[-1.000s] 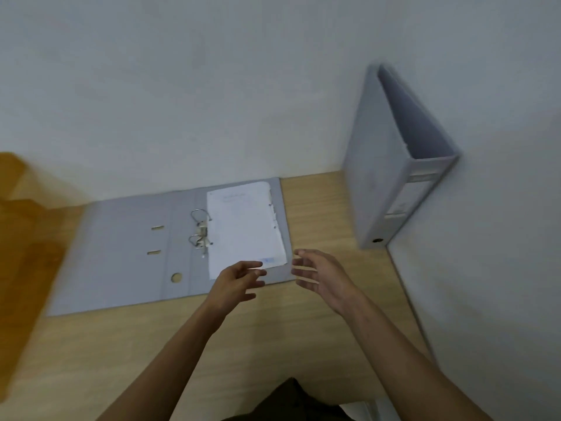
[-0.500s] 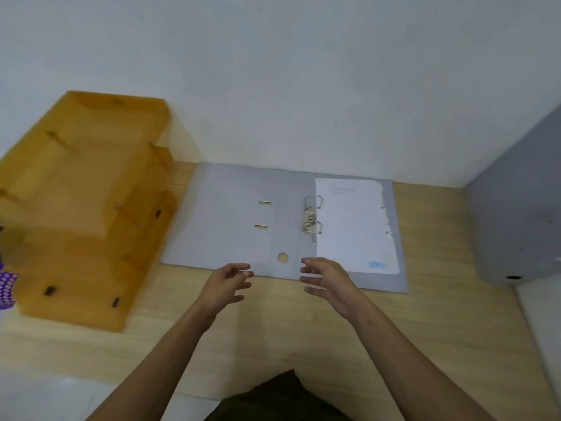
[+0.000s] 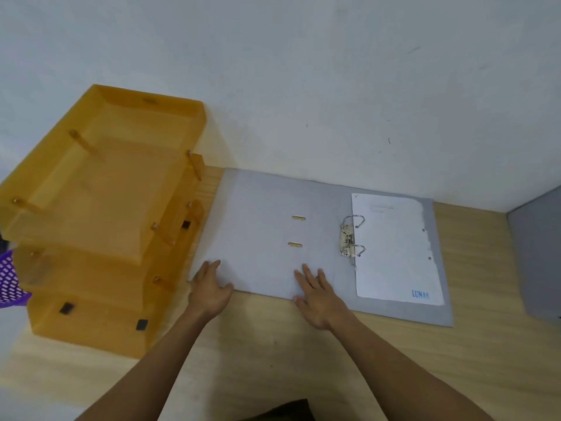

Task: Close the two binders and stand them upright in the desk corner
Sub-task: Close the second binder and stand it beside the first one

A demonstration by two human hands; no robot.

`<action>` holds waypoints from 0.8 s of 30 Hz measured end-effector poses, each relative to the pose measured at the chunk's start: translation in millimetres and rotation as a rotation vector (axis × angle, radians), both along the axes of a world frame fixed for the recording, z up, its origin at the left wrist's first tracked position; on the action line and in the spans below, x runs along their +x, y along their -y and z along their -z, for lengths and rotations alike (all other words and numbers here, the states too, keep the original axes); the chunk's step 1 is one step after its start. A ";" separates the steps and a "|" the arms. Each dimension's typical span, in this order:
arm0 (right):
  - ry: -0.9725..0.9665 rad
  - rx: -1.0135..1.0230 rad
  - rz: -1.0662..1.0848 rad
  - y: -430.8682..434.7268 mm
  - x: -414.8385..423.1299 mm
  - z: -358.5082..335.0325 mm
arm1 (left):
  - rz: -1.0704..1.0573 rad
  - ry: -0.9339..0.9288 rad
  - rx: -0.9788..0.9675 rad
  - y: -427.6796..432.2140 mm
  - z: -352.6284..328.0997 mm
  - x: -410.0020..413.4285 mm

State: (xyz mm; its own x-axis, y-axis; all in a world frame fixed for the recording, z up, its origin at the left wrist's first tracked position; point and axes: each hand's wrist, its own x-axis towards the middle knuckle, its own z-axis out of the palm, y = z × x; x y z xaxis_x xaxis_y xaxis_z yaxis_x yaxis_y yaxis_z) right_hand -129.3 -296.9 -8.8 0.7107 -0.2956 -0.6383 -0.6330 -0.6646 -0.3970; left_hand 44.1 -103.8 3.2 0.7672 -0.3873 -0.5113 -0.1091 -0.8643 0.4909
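A grey lever-arch binder (image 3: 261,226) lies open and flat on the wooden desk, against the back wall. Its metal rings (image 3: 352,238) hold white sheets (image 3: 394,250) on the right half. My left hand (image 3: 209,287) lies on the near left corner of the open cover, fingers over its edge. My right hand (image 3: 318,296) rests flat on the near edge by the spine, fingers spread. A second grey binder (image 3: 537,262) stands closed and upright at the far right, cut off by the frame.
A stack of orange translucent letter trays (image 3: 100,214) stands left of the open binder, almost touching its cover. A purple mesh basket (image 3: 9,281) shows at the left edge. White walls meet behind the standing binder.
The view has swung left, so the standing binder slid to the right edge and the trays came into view. Both hands have moved forward and left onto the open cover's near edge.
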 end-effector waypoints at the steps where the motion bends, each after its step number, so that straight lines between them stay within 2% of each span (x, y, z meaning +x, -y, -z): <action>1: -0.013 -0.033 -0.028 0.6 -5.0 2.5 | 0.006 0.014 0.034 1.6 3.3 3.4; 4: -0.012 -0.037 -0.018 4.3 -8.2 3.5 | -0.018 0.012 0.083 8.1 8.4 9.5; 12: 0.042 -0.168 -0.037 3.0 -40.0 14.5 | -0.108 0.018 0.054 18.4 20.5 2.3; 17: 0.072 -0.207 -0.010 -8.6 -89.8 16.7 | -0.213 0.053 -0.031 15.0 19.1 -7.6; 20: 0.161 -0.251 0.055 -15.4 -96.4 10.6 | -0.300 0.040 -0.109 17.1 17.3 -15.0; 22: 0.213 -0.219 0.128 -17.3 -83.4 6.8 | -0.369 -0.004 -0.127 16.6 16.0 -15.4; 24: 0.261 -0.098 0.192 -19.3 -63.7 4.3 | -0.406 -0.062 -0.133 12.6 14.2 -12.0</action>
